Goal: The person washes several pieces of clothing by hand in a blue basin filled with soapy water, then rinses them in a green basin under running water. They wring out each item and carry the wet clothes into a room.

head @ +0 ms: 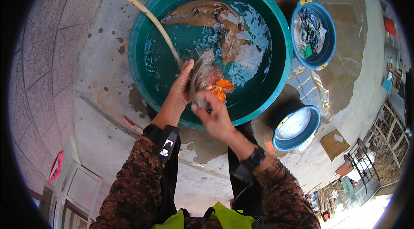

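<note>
A wet grey-brown fabric item [200, 73] is held up over the near side of a large green plastic tub [275, 96]; its exact kind is hard to tell through the blur. My left hand [183, 83] holds it from the left, thumb pointing up. My right hand [215, 115] pinches its lower end, slightly blurred by motion. Bright orange material [222, 89] shows just beyond my right fingers; whether it belongs to the same item cannot be told. In the tub's water floats a soaked brown garment [203, 12]. A pale hose [142, 7] runs over the left rim into the water.
Right of the tub stands a blue basin [330, 44] with wet clothes [310, 33]. Nearer me is another blue basin [315, 128] of foamy water [295, 123]. A cardboard box [334, 144] lies beyond it. A red-and-white brush [129, 122] rests on the wet concrete floor [103, 99].
</note>
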{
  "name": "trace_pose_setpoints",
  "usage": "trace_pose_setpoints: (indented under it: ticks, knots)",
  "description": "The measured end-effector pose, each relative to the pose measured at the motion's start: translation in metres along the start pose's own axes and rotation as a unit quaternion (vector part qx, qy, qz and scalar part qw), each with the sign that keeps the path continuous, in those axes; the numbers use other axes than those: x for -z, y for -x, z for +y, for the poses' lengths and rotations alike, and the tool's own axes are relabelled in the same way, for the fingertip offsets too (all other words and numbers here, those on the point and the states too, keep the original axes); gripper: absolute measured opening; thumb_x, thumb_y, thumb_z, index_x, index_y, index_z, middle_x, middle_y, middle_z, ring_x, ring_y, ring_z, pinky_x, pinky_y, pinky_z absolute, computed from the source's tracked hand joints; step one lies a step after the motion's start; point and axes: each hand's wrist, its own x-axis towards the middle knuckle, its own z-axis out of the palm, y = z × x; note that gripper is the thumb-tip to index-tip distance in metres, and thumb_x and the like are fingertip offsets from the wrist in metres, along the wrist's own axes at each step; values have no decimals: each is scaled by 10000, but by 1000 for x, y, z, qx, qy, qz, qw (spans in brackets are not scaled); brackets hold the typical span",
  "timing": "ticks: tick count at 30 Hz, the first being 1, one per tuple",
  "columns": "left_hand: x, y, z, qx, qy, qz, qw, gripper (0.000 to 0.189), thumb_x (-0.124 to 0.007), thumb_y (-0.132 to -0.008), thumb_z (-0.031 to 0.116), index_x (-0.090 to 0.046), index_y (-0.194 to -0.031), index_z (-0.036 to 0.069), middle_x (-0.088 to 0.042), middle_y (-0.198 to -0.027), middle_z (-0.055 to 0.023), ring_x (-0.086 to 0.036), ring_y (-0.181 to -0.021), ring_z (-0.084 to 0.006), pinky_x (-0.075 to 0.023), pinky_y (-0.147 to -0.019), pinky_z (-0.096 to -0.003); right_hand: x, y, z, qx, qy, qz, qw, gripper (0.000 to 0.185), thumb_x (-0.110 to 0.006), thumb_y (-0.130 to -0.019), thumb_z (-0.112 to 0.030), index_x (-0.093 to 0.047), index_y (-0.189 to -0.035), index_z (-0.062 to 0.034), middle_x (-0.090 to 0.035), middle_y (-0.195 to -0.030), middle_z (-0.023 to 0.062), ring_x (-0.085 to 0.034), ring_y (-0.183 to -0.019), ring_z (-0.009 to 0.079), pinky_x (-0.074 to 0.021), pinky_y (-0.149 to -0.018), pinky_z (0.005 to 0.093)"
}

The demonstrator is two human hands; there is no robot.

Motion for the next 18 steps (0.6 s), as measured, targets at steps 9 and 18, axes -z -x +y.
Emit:
trace_pose_setpoints:
  ticks: [9,18]
  knots:
    - [-11,11,-12,-142,13,-144,979,369,-482,-975,253,-543,-1267,36,-624,-1189,-82,-611,-1027,-221,-492,-927,-338,-28,-44,27,200,178,190,944,257,-744,-777,-67,-522,-897,-19,-488,-825,130,-505,-748,311,-432,-684,358]
    - [7,-6,24,-61,-328,156,930,586,-605,-953,285,-337,-1459,163,-310,-1508,-125,-346,-1337,-395,-314,-1069,-553,65,-115,119,-73,522,117,842,284,-662,-841,-195,-561,-1100,-137,-638,-1023,141,-587,-996,347,-454,-859,452]
